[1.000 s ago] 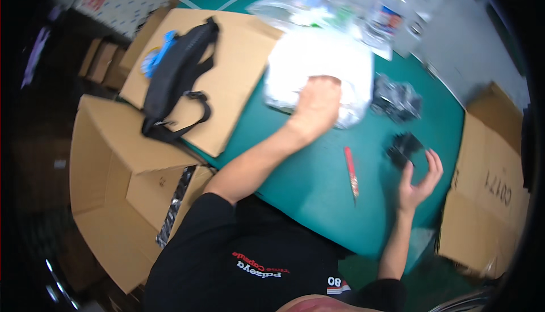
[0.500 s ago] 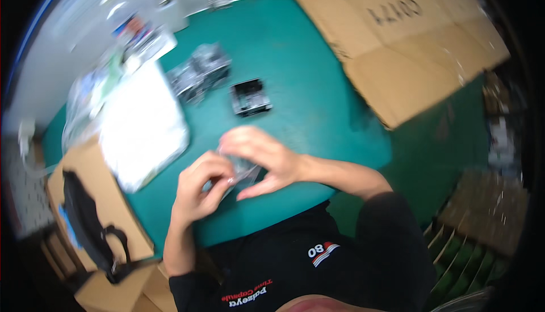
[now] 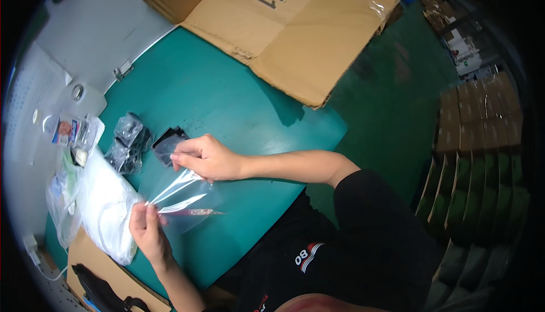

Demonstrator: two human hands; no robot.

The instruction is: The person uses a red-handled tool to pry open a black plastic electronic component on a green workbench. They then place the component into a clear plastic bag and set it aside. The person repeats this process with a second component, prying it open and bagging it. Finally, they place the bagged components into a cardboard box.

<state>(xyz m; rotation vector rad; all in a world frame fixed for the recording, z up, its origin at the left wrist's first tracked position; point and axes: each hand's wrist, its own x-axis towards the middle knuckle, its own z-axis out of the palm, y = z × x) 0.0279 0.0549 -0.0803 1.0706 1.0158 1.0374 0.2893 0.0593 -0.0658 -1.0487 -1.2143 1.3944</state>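
A clear plastic bag (image 3: 190, 195) is stretched between my two hands above the green table (image 3: 227, 108). My left hand (image 3: 149, 230) pinches its near left edge. My right hand (image 3: 207, 157) grips the far edge with fingers closed. Just past my right fingertips sits a small black box-shaped part (image 3: 168, 139), partly hidden by the hand and the bag. Whether the bag touches that part, I cannot tell. Left of it lie several dark parts wrapped in clear plastic (image 3: 129, 142).
A stack of white plastic bags (image 3: 105, 210) lies at the left. A large opened cardboard box (image 3: 284, 34) overhangs the far table edge. Near left, a black strap-like item (image 3: 105, 292) rests on cardboard. Stacked cartons (image 3: 479, 113) stand on the floor at the right.
My hands have moved apart and the bag, bunched between them before, is now spread taut. My right hand is now beside the black part. The whole view has turned and shifted.
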